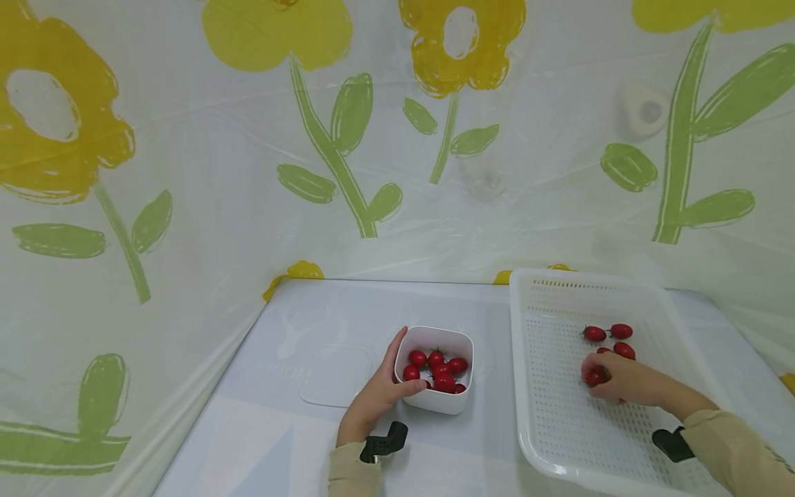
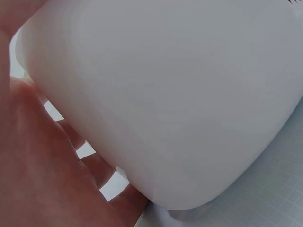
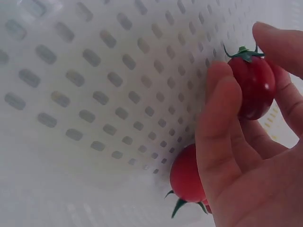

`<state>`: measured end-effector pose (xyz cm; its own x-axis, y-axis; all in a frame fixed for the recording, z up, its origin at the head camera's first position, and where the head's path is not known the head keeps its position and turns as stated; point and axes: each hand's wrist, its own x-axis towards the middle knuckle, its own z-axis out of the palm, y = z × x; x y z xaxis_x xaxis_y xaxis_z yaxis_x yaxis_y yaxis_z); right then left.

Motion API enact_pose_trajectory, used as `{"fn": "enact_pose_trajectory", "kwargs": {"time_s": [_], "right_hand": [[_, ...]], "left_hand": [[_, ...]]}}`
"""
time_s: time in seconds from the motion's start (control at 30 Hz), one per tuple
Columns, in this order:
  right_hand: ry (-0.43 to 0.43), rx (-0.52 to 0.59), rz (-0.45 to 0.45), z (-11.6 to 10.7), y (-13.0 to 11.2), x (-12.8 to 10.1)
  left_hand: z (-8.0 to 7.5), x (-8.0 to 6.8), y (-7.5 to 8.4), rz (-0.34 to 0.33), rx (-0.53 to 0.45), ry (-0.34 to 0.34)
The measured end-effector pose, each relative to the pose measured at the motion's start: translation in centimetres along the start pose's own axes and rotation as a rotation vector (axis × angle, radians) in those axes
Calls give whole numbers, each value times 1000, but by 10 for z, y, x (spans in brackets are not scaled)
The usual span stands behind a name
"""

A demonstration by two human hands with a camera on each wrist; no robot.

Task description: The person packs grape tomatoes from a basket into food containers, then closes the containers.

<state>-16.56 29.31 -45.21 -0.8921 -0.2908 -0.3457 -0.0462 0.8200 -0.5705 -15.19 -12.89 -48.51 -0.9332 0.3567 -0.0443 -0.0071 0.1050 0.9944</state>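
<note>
A small white container (image 1: 437, 370) with several red cherry tomatoes (image 1: 435, 369) stands mid-table. My left hand (image 1: 377, 397) grips its left wall, thumb over the rim; in the left wrist view the container's wall (image 2: 180, 94) fills the frame with my fingers (image 2: 71, 156) curled against it. To the right sits a white perforated basket (image 1: 559, 414) with a few tomatoes (image 1: 609, 333). My right hand (image 1: 615, 379) is inside it and pinches one cherry tomato (image 3: 253, 85) between thumb and fingers. Another tomato (image 3: 187, 177) lies on the basket floor (image 3: 94, 94) just under that hand.
A flat white lid (image 1: 335, 376) lies on the table left of the container. Flower-patterned plastic sheeting (image 1: 348, 152) walls the table at the back and left. Bare tabletop (image 1: 261, 442) lies in front of the lid.
</note>
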Motion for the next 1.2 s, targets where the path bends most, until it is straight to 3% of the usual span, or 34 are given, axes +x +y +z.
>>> {"fn": "enact_pose_trajectory", "kwargs": {"time_s": [0.27, 0.43, 0.77, 1.2], "right_hand": [[47, -55, -55, -6, -1, -1], [81, -23, -61, -11, -5, -3], [150, 93, -151, -19, -30, -11], [320, 113, -301, -19, -73, -33]], "left_hand": [[0, 1, -2, 13, 7, 1], [1, 1, -2, 5, 13, 7], [1, -2, 5, -1, -7, -10], [-1, 2, -1, -25, -1, 4]]}}
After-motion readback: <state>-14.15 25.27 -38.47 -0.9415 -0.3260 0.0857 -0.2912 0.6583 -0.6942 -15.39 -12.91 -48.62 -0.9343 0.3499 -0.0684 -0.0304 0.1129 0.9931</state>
